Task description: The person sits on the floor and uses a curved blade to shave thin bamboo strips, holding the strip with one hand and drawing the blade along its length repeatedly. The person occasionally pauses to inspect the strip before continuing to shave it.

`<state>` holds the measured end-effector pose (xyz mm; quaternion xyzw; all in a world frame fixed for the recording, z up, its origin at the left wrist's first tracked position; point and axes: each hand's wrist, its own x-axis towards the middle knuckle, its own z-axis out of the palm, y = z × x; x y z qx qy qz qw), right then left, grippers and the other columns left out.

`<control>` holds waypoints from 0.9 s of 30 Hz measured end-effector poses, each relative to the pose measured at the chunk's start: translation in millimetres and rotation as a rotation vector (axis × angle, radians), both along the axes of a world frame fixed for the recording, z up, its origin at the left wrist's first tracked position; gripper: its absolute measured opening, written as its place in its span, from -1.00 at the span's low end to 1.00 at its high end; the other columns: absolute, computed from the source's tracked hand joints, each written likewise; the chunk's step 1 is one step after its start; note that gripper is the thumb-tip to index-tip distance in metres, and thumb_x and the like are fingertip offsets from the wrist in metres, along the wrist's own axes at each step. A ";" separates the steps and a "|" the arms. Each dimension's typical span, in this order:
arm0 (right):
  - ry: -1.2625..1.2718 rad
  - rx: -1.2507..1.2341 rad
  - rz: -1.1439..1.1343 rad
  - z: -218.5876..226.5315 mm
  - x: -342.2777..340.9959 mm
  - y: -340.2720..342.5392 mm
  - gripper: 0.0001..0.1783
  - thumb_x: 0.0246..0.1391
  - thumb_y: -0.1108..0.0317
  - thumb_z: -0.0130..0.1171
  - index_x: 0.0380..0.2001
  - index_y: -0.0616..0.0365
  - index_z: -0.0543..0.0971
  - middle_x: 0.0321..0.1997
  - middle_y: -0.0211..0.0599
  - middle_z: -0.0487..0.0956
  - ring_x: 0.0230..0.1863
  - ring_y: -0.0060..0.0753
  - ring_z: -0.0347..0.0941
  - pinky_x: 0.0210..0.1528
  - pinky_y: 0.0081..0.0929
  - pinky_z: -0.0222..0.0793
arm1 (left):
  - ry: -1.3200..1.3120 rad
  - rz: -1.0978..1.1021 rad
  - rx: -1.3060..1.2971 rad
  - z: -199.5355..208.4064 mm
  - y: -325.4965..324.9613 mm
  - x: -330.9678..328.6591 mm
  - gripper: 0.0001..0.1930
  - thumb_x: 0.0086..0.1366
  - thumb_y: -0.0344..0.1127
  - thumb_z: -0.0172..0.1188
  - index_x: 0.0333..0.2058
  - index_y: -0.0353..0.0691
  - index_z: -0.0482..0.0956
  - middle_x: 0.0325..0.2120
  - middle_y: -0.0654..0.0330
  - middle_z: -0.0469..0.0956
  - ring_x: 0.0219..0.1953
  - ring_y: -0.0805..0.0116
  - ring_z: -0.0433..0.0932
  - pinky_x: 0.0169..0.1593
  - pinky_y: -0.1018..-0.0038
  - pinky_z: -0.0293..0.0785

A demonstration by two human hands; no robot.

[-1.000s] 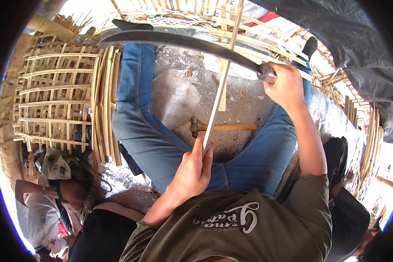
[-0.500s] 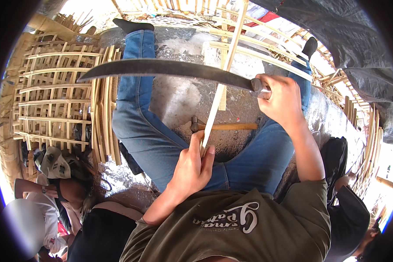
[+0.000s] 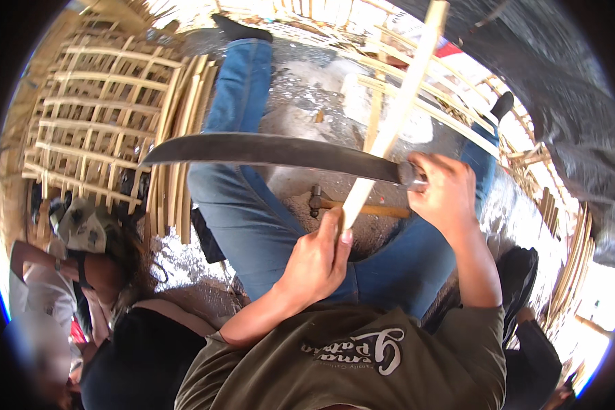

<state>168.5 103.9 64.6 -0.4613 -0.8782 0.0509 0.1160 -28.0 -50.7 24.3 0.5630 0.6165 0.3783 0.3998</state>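
Observation:
My right hand (image 3: 444, 190) is closed round the handle of a long machete (image 3: 273, 150), whose dark curved blade stretches left above my thighs. In my left hand (image 3: 316, 261) the lower end of a pale bamboo strip (image 3: 398, 113) is pinched between thumb and fingers. The strip slants up and away to the right, and the blade crosses it a little above my left hand. Whether the blade's edge touches the strip I cannot tell. Between my legs a hammer (image 3: 362, 208) with a wooden handle lies on the ground, partly hidden by the strip.
Left of my leg are a woven bamboo panel (image 3: 102, 102) and a stack of bamboo strips (image 3: 178, 147). More slats (image 3: 430, 113) lie beyond my right knee. A dark tarpaulin (image 3: 553, 82) hangs at the right. Other people sit close by on both sides, one in a cap (image 3: 82, 225).
The bamboo strip has turned, showing a broader face, and leans further right. In the picture the machete and both hands sit lower; the whole view has shifted too.

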 end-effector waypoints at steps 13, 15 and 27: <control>-0.001 -0.027 -0.060 0.0 0.5 -0.3 -0.65 -0.23 0.48 0.24 -0.25 0.14 0.68 -0.45 -0.15 0.63 -0.44 -0.01 0.58 -0.33 -0.21 0.47 | 0.030 0.073 -0.001 -13.4 -5.7 5.7 -0.59 0.35 -0.39 0.21 0.08 -0.43 0.31 -0.55 -0.19 0.58 -0.49 -0.18 0.65 -0.44 0.17 0.54; -0.007 -0.071 -0.058 -2.9 0.0 -8.5 -0.66 -0.21 0.48 0.24 -0.25 0.12 0.68 -0.46 -0.18 0.62 -0.44 -0.02 0.58 -0.33 -0.21 0.48 | -0.006 0.096 0.031 -18.7 -5.0 7.0 -0.59 0.32 -0.39 0.25 0.05 -0.41 0.34 -0.55 -0.17 0.58 -0.49 -0.17 0.65 -0.45 0.18 0.53; -0.011 0.076 -0.066 -30.6 5.8 9.8 -0.74 -0.28 0.34 0.29 -0.37 0.02 0.63 -0.52 -0.27 0.56 -0.46 -0.04 0.57 -0.39 -0.14 0.50 | -0.129 0.120 -0.005 -14.0 -4.9 13.9 -0.64 0.35 -0.39 0.26 0.01 -0.44 0.38 -0.69 -0.02 0.47 -0.70 0.18 0.55 -0.56 0.38 0.38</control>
